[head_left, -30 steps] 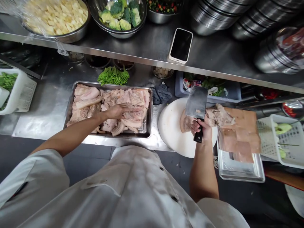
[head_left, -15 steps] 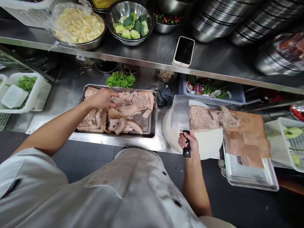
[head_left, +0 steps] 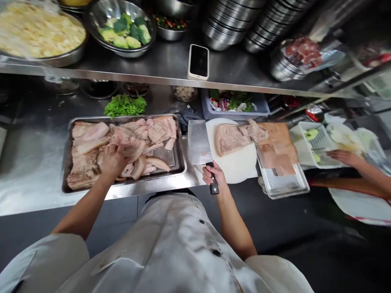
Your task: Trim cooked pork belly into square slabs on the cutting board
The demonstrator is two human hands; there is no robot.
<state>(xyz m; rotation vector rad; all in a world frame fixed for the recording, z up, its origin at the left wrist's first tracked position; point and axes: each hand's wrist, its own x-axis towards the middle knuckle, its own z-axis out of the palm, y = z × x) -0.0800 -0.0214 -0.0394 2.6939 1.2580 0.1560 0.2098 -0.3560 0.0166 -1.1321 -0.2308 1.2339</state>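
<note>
Over the shallow rectangular steel tray (head_left: 180, 162), the left hand (head_left: 114, 162) touches pale meat slabs (head_left: 131, 142), its grip unclear; slick fat could cause slipping. The right hand (head_left: 219, 175) clasps a black-handled steel cleaver (head_left: 200, 144).

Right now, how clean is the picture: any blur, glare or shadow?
Head view: the pale chunks at upper left look smeared; glare brightens the counter at left; shadow darkens the far left beneath the shelf; the cleaver in the right hand looks fairly sharp.
</note>
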